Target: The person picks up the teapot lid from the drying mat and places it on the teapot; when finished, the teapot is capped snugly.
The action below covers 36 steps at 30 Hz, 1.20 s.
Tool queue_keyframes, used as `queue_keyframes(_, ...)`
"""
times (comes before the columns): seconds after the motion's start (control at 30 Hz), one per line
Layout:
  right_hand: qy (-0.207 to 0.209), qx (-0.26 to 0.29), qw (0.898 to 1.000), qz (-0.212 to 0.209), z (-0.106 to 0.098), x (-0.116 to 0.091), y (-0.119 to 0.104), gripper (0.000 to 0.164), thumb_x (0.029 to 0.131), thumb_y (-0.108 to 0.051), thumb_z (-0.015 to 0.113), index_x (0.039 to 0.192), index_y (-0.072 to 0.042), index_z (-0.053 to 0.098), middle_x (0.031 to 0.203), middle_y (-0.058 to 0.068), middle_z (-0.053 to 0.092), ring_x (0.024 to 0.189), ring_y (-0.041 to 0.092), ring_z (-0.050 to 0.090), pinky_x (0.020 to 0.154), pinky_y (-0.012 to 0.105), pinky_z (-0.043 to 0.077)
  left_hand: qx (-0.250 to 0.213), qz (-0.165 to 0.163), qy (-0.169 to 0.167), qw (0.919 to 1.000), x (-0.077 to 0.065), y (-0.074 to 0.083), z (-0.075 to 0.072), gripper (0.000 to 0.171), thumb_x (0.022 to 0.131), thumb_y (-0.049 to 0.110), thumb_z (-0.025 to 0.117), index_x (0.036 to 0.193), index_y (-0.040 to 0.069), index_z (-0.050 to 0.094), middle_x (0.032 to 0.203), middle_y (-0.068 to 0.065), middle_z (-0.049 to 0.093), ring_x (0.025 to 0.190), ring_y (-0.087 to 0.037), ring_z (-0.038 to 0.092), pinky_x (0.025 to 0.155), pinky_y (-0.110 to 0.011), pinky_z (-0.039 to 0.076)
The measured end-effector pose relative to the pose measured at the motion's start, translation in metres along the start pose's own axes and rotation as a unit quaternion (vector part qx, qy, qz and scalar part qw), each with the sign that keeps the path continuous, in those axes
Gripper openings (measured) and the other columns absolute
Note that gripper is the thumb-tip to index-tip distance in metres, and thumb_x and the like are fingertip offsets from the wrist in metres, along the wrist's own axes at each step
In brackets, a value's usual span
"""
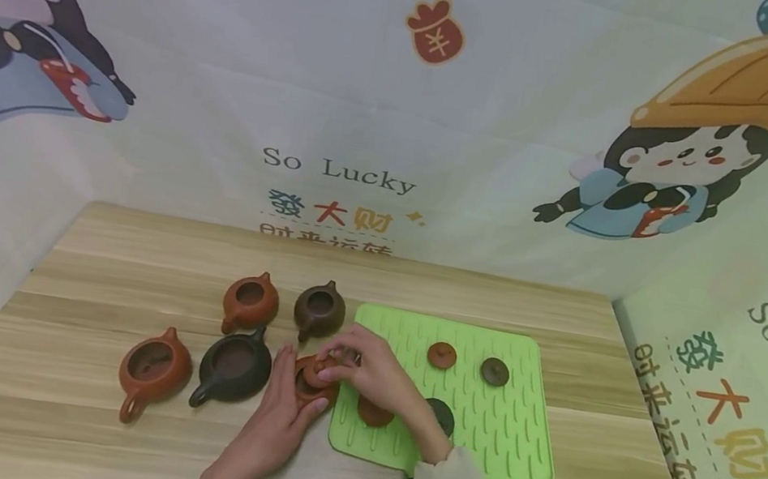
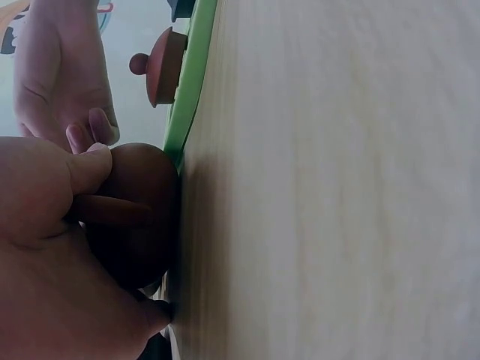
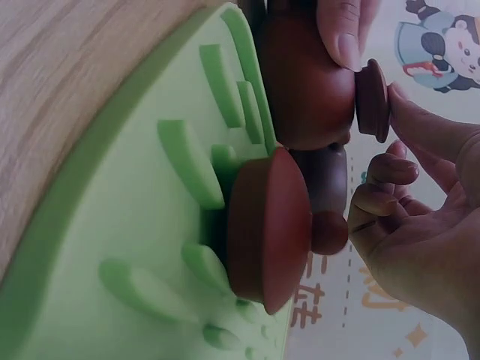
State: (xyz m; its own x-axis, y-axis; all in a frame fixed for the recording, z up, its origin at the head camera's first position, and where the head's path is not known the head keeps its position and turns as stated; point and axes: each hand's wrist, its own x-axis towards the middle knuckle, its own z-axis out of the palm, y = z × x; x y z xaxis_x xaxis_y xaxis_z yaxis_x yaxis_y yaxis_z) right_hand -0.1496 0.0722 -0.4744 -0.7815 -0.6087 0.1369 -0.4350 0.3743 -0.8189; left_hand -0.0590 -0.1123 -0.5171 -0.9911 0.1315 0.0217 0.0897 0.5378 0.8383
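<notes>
A small reddish-brown clay teapot (image 3: 311,90) stands on the wooden table by the left edge of the green mat (image 1: 397,458). My left hand (image 1: 273,420) holds it, fingers along its left side and thumb at the near right. Above its opening, my right hand (image 1: 376,369) pinches a matching small lid (image 3: 371,101) by its top. In the right wrist view this lid is tilted, and whether it touches the rim I cannot tell. Below my right hand, a larger red-brown lid (image 3: 274,232) lies knob up on the mat.
Left of my hands are several lidless teapots: a large orange one (image 1: 181,371), a black one (image 1: 258,373), a smaller orange one (image 1: 268,309) and a brown one (image 1: 336,316). The mat also bears an orange lid (image 1: 441,355), a dark brown lid (image 1: 495,372) and a black lid (image 1: 442,415).
</notes>
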Motion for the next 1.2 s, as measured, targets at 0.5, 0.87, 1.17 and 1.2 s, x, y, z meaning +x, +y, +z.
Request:
queue_keyframes(0.5,-0.011,0.006,1.000,0.018,0.010,0.002,-0.005,0.018,0.094,-0.010,0.085,0.111,-0.005,0.080,0.104,0.006,0.067,0.091,0.005,0.055,0.084,0.022,0.049,0.009,-0.025,-0.020,0.9995,0.001,0.006,-0.004,0.086,0.113,0.018,0.061,0.165,-0.019,0.004,0.173,-0.045,0.004,0.163,-0.061,0.008,0.128,-0.073,0.022)
queue_keyframes(0.87,-0.009,-0.010,1.000,0.017,0.013,-0.001,-0.007,0.016,0.096,-0.013,0.084,0.110,-0.007,0.080,0.107,0.004,0.066,0.096,0.008,0.056,0.088,0.024,0.049,0.005,-0.020,-0.016,0.9997,0.002,0.005,-0.003,0.088,0.113,0.022,0.063,0.165,-0.020,0.005,0.172,-0.047,0.007,0.162,-0.063,0.011,0.127,-0.075,0.023)
queue_keyframes(1.17,-0.005,0.012,1.000,0.028,0.015,-0.002,-0.001,0.016,0.096,-0.013,0.084,0.110,-0.006,0.081,0.107,0.005,0.067,0.091,0.002,0.054,0.084,0.022,0.049,0.006,-0.018,-0.019,0.9996,0.003,0.006,-0.005,0.089,0.112,0.022,0.063,0.165,-0.020,0.006,0.172,-0.047,0.006,0.162,-0.063,0.010,0.127,-0.075,0.022)
queue_keyframes(1.2,-0.004,0.014,1.000,0.027,0.015,-0.002,0.000,0.016,0.096,-0.013,0.084,0.110,-0.006,0.081,0.107,0.005,0.067,0.090,0.002,0.053,0.084,0.022,0.049,0.007,-0.016,-0.019,0.9997,0.003,0.006,-0.004,0.088,0.112,0.022,0.064,0.165,-0.020,0.006,0.172,-0.048,0.006,0.162,-0.064,0.009,0.127,-0.075,0.022)
